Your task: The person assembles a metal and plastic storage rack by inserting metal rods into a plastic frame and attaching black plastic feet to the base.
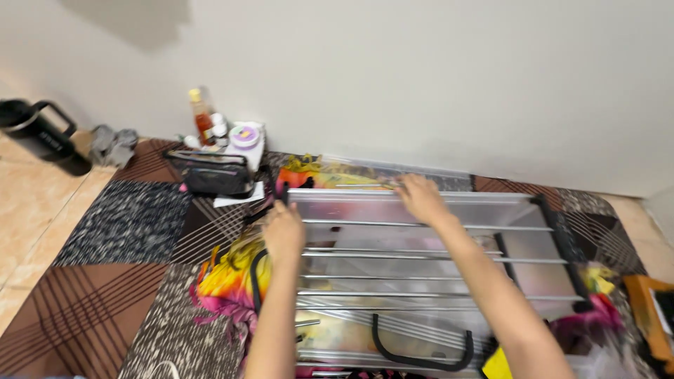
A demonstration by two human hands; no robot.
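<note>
Below, metal rack [428, 274] flat on patchwork mat [126, 224], left hand [283, 235] gripping its left edge, right hand [420, 198] clasping the far rail, wall [421, 84] close behind, bottles [207, 123] crowding the far-left corner, open floor [28, 210] left.

Landmark: black pouch [210, 175] on patchwork rug [126, 224], near white wall [421, 77].
Behind pouch, against wall: bottle of red-orange liquid with yellow cap [201, 116], small white bottle [220, 128] just beside it, white round tub with purple lid [245, 137].
Under pouch's right corner: white paper slip [237, 197].
Left of pouch: crumpled grey cloth [112, 144] at rug edge.
Further left, on tan floor tiles [28, 203]: black mug with handle [38, 135].
Far right of pouch, at rug's right edge: orange-framed object [649, 316], blurred.
</note>
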